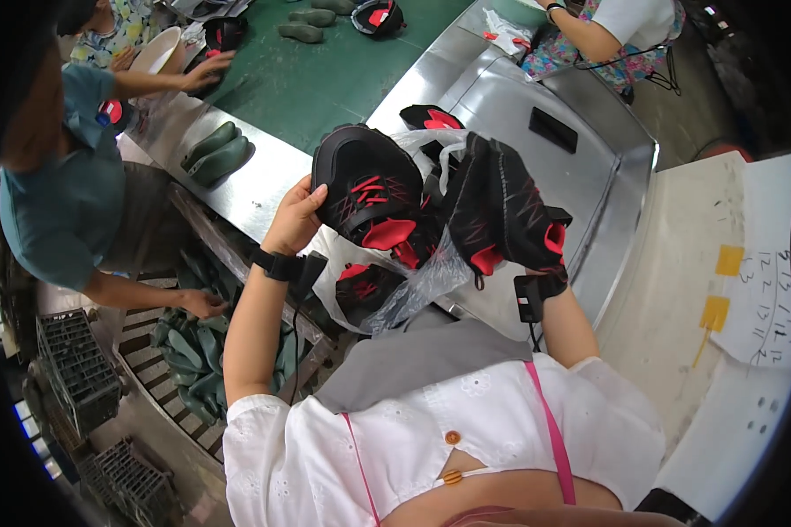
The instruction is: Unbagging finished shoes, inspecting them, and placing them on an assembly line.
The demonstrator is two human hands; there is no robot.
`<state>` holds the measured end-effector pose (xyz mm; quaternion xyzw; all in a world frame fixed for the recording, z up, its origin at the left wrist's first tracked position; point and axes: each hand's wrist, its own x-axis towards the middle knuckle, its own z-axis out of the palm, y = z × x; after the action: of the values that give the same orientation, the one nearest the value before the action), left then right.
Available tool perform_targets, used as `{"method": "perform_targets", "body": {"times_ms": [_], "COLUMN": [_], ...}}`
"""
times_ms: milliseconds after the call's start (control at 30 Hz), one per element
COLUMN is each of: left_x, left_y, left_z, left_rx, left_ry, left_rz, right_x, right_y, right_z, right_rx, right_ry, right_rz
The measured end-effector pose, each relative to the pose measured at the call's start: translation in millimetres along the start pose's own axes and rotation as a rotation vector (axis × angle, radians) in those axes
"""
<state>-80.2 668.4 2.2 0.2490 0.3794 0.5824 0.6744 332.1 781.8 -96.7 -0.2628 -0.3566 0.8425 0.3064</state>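
Observation:
My left hand [299, 215] grips a black shoe [351, 167] with red laces and a red lining, thumb on its side and toe pointing away from me. Another dark shoe partly shows just behind it. On the right, a pair of black shoes [501, 198] with red linings is held up side by side, toes away. My right hand [562, 272] is mostly hidden behind this pair and appears closed on it. Between my arms lies a clear plastic bag [439, 281], with a black and red shoe [360, 290] at its left.
A metal-topped bench [501, 114] carries a dark phone-like slab [553, 129]. Green shoe lasts [218, 154] sit on the left metal edge; more fill a slatted rack [193, 360]. A co-worker [70, 193] stands left, another person [602, 35] far right. A written sheet [765, 263] lies right.

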Motion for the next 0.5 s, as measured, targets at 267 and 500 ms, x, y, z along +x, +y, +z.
{"method": "perform_targets", "body": {"times_ms": [267, 500], "left_x": [90, 193], "left_y": [25, 40], "left_z": [12, -1], "left_rx": [-0.219, 0.022], "left_ry": [0.461, 0.568], "left_rz": [0.479, 0.108], "right_x": [-25, -19], "right_y": [-67, -63], "right_z": [93, 116], "right_rx": [-0.582, -0.417], "right_ry": [0.053, 0.104], "right_rz": [-0.281, -0.286]}}
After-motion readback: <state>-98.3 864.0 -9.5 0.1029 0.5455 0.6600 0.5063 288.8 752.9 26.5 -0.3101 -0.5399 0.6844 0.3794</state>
